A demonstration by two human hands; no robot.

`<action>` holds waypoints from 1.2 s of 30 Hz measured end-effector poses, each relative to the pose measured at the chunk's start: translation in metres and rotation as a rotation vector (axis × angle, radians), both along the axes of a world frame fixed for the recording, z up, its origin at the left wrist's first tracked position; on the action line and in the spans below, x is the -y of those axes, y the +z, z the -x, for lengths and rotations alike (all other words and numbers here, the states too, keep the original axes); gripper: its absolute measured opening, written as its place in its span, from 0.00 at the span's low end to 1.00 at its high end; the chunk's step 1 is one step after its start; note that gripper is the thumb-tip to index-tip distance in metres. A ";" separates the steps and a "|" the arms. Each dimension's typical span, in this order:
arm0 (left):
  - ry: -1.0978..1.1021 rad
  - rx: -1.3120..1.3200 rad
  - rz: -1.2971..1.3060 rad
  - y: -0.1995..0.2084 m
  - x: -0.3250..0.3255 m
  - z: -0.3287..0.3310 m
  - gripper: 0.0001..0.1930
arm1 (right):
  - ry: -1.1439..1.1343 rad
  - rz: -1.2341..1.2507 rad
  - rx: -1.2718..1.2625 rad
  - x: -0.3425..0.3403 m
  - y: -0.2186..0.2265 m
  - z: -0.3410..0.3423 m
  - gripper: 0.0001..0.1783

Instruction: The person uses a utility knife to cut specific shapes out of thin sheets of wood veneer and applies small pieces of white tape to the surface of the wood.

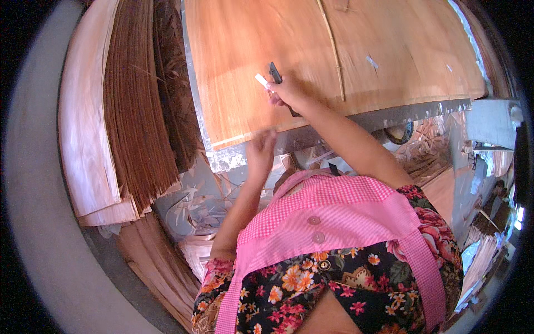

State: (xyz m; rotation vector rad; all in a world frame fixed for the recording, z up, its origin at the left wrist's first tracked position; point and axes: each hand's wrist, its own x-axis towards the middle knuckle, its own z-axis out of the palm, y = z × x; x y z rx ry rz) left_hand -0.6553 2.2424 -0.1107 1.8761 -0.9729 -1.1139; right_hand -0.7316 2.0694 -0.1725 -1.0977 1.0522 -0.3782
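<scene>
A broad sheet of orange-brown wood veneer (250, 50) covers the table in front of me. Over its near part, my right hand (286, 93) is closed around a dark, narrow tool (275, 72) whose exact kind I cannot make out. A short white strip (261, 81), like a piece of tape, sticks out by the fingertips of that hand. My left hand (261, 149) is at the near edge of the veneer, below the right one. Its fingers are smeared by motion, so what they hold, if anything, does not show.
A thin stick (334, 50) lies across the veneer, and a small white scrap (371, 61) lies right of it. The table's grey edge (384, 118) runs along the near side. Stacked brown veneer sheets (130, 106) stand at the left. Veneer scraps (431, 139) litter the space below.
</scene>
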 end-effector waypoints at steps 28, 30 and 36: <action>-0.419 1.218 0.338 -0.061 0.091 -0.049 0.21 | -0.138 -0.205 -0.059 -0.013 0.018 0.001 0.10; -0.380 1.179 0.409 -0.059 0.090 -0.053 0.21 | -0.137 -0.137 -0.043 -0.016 0.020 0.003 0.11; -0.259 0.966 0.431 -0.070 0.091 -0.058 0.20 | -0.137 -0.054 0.075 -0.021 0.013 -0.001 0.12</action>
